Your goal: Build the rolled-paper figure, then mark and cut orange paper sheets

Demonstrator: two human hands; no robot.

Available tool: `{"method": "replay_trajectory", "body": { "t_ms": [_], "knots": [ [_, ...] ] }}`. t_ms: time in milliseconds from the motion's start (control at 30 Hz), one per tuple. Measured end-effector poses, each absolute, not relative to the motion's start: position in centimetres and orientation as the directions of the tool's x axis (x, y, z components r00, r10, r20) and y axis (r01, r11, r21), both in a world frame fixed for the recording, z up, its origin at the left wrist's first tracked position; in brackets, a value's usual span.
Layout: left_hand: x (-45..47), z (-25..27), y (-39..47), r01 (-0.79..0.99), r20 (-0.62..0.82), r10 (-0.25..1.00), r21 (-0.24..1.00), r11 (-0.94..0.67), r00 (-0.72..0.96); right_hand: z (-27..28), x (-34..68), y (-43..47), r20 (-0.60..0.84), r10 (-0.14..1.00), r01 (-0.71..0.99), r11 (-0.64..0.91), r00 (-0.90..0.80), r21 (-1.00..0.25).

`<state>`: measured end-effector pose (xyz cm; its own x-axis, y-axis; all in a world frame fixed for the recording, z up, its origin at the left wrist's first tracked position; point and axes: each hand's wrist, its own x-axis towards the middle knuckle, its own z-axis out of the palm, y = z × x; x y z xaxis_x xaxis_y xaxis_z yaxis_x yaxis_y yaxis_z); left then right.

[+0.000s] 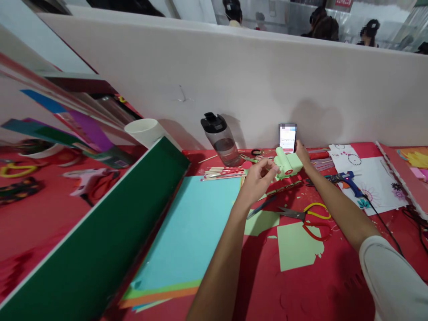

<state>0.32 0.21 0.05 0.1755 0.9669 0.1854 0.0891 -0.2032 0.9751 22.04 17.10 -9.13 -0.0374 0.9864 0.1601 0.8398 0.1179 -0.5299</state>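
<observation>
A light green paper model (pixel 288 166), with rolled tubes and a red round spot on its front, is between my hands over the far part of the table. My left hand (pixel 257 182) has its thumb and fingertips pinched together at the model's left side. On its right side is my right hand (pixel 303 157), fingers curled and partly hidden behind the paper. Just behind the model a lit phone (pixel 288 135) leans upright against the white partition. Nearer to me lie scissors (pixel 301 215) with yellow and red handles, beside cut light green paper (pixel 294 249).
A green-sided box (pixel 100 232) and blue paper sheets (pixel 187 227) are to the left. A water bottle (pixel 223 142) stands near thin sticks (pixel 220 174). A blue glue gun (pixel 352 183) lies right, its cord trailing. White partition (pixel 254 76) rises behind.
</observation>
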Motion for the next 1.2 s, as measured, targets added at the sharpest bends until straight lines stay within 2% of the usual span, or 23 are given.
{"method": "replay_trajectory", "body": {
  "t_ms": [100,233,333,400,467,500,533,600,667,767,867,1000,1200],
  "knots": [
    [0.4,0.2,0.2,0.084,0.196,0.965,0.973,-0.213,0.175,-8.5,22.4,16.6,0.177,0.984,0.799,0.102,0.005,-0.592],
    [0.4,0.2,0.2,0.086,0.19,0.967,0.975,-0.207,0.171,-6.5,24.2,14.2,0.328,0.933,0.623,0.169,0.149,-0.764],
    [0.3,0.0,0.3,0.08,0.203,0.964,0.973,-0.219,0.169,-3.7,26.3,10.4,0.426,0.885,0.567,0.258,0.185,-0.782],
    [0.3,-0.1,0.4,0.073,0.212,0.962,0.971,-0.227,0.171,-1.5,27.6,7.2,0.365,0.93,0.563,0.289,0.026,-0.775],
    [0.5,-0.2,0.4,0.069,0.216,0.961,0.971,-0.231,0.174,0.5,28.2,4.0,0.151,0.943,0.573,0.303,-0.298,-0.761],
    [0.5,-0.2,0.4,0.069,0.217,0.96,0.97,-0.232,0.176,1.3,28.2,2.5,0.002,0.892,0.592,0.302,-0.452,-0.748],
    [0.6,-0.3,0.4,0.07,0.218,0.959,0.97,-0.234,0.179,1.8,28.0,1.1,-0.155,0.807,0.632,0.309,-0.569,-0.711],
    [0.8,-0.4,0.4,0.076,0.222,0.957,0.968,-0.239,0.185,2.2,27.2,-1.3,-0.406,0.625,0.712,0.376,-0.667,-0.593],
    [1.0,-0.5,0.4,0.089,0.227,0.955,0.965,-0.248,0.193,1.6,26.0,-3.1,-0.49,0.615,0.785,0.44,-0.617,-0.436],
    [1.1,-0.6,0.4,0.111,0.234,0.951,0.96,-0.259,0.2,-0.1,24.7,-4.9,-0.504,0.666,0.831,0.498,-0.549,-0.247],
    [1.1,-0.7,0.4,0.114,0.23,0.954,0.96,-0.255,0.194,-1.6,24.5,-6.0,-0.402,0.735,0.827,0.551,-0.545,-0.114],
    [1.0,-0.8,0.5,0.098,0.223,0.957,0.965,-0.244,0.187,-2.4,25.1,-6.4,-0.323,0.751,0.804,0.593,-0.575,-0.052],
    [1.1,-0.7,0.6,0.045,0.213,0.961,0.974,-0.224,0.174,-2.0,24.7,-6.9,-0.397,0.731,0.8,0.6,-0.555,-0.012]
  ]
}}
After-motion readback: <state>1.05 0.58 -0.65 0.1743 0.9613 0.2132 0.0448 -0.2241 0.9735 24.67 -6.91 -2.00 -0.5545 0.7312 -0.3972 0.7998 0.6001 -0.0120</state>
